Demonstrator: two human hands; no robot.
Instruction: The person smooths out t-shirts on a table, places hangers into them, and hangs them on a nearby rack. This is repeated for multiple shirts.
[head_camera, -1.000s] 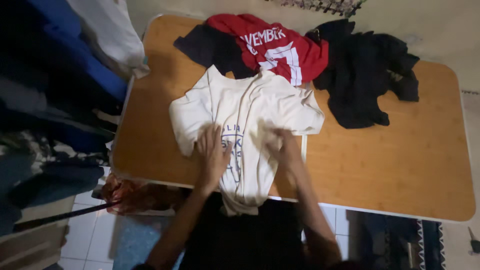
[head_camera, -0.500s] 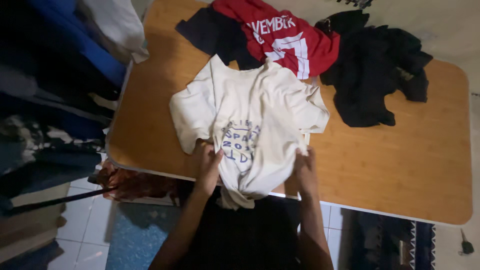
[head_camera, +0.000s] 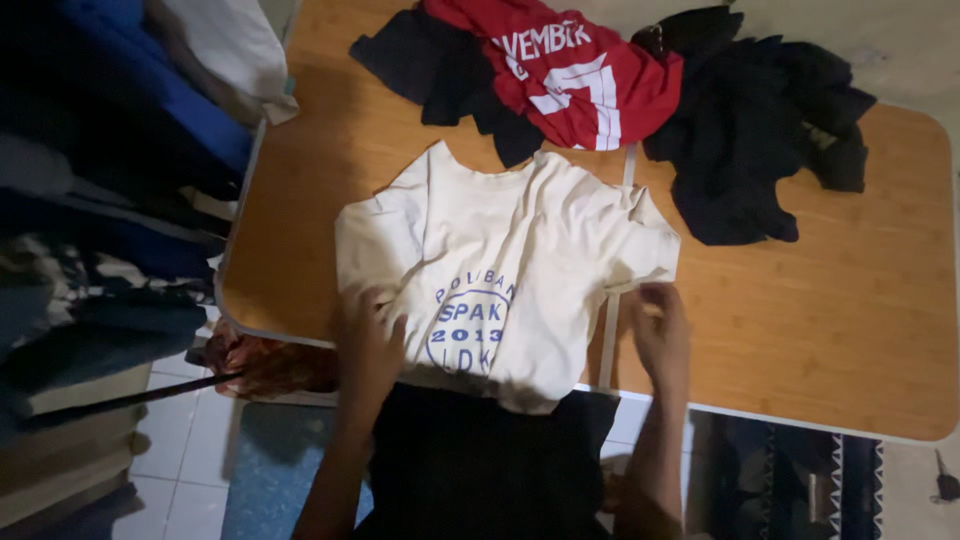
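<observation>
A cream T-shirt (head_camera: 500, 250) with a round blue print lies spread flat on the wooden table (head_camera: 830, 300), its hem hanging slightly over the near edge. My left hand (head_camera: 365, 340) presses flat on the shirt's lower left part, fingers apart. Fingers loosely spread, my right hand (head_camera: 660, 325) rests on the table beside the shirt's right edge, just below the right sleeve. Neither hand grips anything.
A red jersey (head_camera: 570, 75) with white print lies at the table's far edge, on a dark garment (head_camera: 430, 65). A black clothes pile (head_camera: 750, 130) sits at far right. Stacked clothes and fabrics (head_camera: 110, 200) crowd the left. Tiled floor (head_camera: 180, 460) lies below.
The shirt was bunched under both hands; it is now pulled flatter and wider. My hands moved apart, the left to the shirt's lower left, the right off its right edge.
</observation>
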